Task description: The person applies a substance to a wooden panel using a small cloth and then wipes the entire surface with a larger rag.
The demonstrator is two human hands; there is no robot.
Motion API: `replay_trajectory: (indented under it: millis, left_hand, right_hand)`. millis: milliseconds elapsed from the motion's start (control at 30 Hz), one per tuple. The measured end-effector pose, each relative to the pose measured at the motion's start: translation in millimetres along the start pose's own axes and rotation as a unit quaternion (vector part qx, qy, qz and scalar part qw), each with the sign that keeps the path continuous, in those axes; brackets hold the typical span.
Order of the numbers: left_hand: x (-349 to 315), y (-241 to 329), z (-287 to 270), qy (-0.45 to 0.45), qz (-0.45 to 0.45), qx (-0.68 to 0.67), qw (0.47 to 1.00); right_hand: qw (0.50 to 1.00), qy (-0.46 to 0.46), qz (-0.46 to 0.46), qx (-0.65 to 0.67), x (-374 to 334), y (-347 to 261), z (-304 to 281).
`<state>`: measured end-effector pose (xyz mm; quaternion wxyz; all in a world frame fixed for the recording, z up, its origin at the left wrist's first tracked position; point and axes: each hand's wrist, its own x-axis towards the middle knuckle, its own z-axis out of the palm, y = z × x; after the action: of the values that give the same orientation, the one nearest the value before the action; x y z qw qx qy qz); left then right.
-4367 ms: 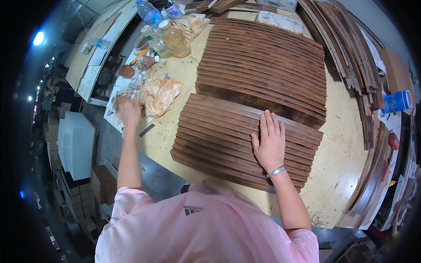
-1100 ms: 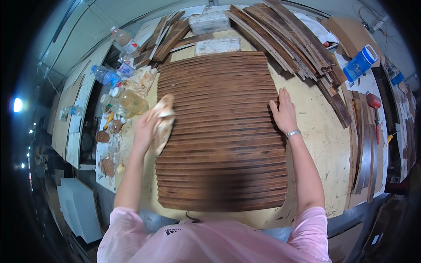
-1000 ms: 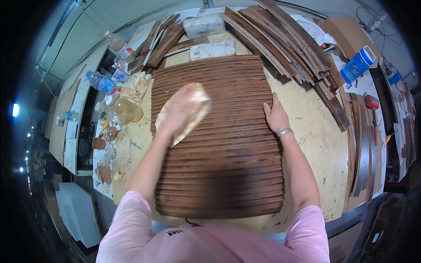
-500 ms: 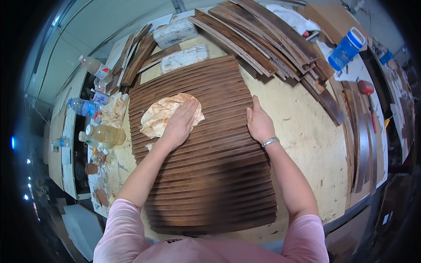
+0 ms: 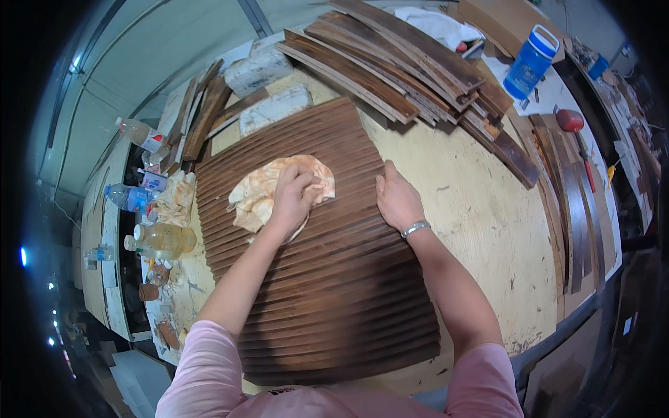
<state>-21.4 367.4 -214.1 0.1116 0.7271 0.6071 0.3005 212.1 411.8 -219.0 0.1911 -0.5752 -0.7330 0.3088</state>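
A dark brown ribbed wooden panel [image 5: 327,279] lies on the pale work table in front of me. On its upper half is a crumpled, orange-stained cream cloth [image 5: 261,188]. My left hand [image 5: 293,198] presses on this cloth, its fingers bent and gathering the fabric. At the panel's right edge rests my right hand [image 5: 401,198], the fingers stretched along the side and the thumb near the top; the undersides of those fingers are hidden. A metal bracelet [image 5: 416,228] circles my right wrist.
Bottles, including one of yellowish liquid [image 5: 164,240], stand left beside another stained cloth [image 5: 174,200]. White-wrapped blocks [image 5: 275,110] and stacked dark boards [image 5: 411,63] lie beyond the panel. Far right are a blue jug [image 5: 532,64], a red-headed tool [image 5: 570,120] and long strips [image 5: 568,209].
My left hand has gone from flat to bent fingers, and the cloth has bunched and shifted rightward on the panel. My right hand stays at the edge. The whole view has turned slightly.
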Motion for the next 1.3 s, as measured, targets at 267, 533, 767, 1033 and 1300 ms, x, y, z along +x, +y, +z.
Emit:
replay_trajectory:
  millis: [267,533,767,1033,1300]
  left_hand:
    - [54.9,44.6,48.6,0.034,0.106,-0.009,0.994]
    - [29.8,24.0,26.3,0.033,0.091,0.072,0.993]
    - [35.0,23.1,34.7,0.072,0.135,0.038,0.988]
    - [50.7,33.8,43.2,0.067,0.153,0.062,0.984]
    - [-20.5,-19.8,-13.4,0.068,0.092,0.105,0.988]
  right_hand:
    - [1.000,-0.004,-0.006,-0.010,-3.8,-7.3,4.8]
    - [1.000,0.001,-0.001,-0.019,0.3,-2.4,4.8]
    - [0.999,0.010,-0.004,-0.035,0.0,-4.6,1.3]
    - [0.998,0.023,-0.025,-0.047,1.3,-3.4,11.0]
    - [0.999,0.001,0.005,-0.047,-0.1,-5.5,1.5]
